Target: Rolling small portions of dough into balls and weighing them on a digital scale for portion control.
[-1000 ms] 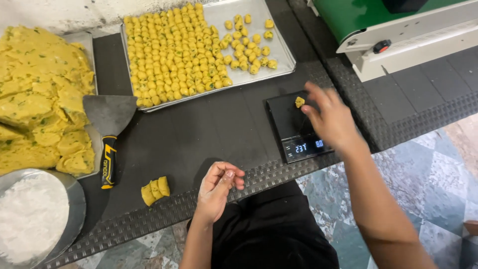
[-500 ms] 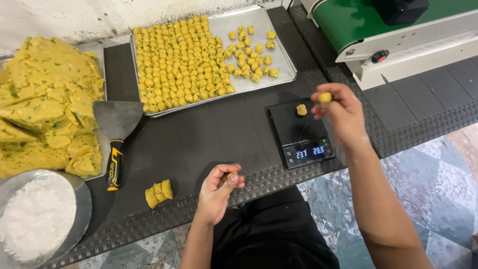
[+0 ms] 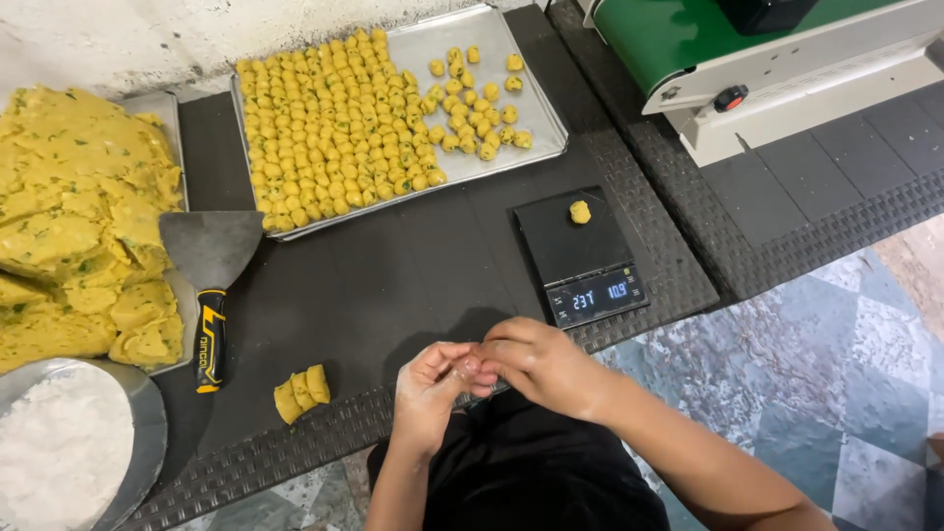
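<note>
— Between the fingertips, low and near the body, what was there?

— Hard to say. The left hand [image 3: 430, 393] and right hand [image 3: 536, 366] met fingertip to fingertip, pinched together over something small; a dough piece was likely pressed between them, but the fingers hid it, so whether either hand was truly clamped on it could not be told.

— And the nearest dough in plain sight?

— A ball [image 3: 580, 211] sat on the far edge of the scale [image 3: 580, 254], up and to the right of the hands, nearer the right one. A short dough strip [image 3: 302, 391] lay on the surface [image 3: 393, 275] to the left, just beside the left hand, its long axis slanting up to the right.

— Farther out?

— A scraper [image 3: 209, 265] pointed its handle toward the body, beside the big dough slab [image 3: 79, 226]. The tray [image 3: 536, 113] of balls lay beyond, and a flour bowl [image 3: 147, 433] was cut off at the lower left corner. A green machine [image 3: 747, 49] was cut off at the top right.
</note>
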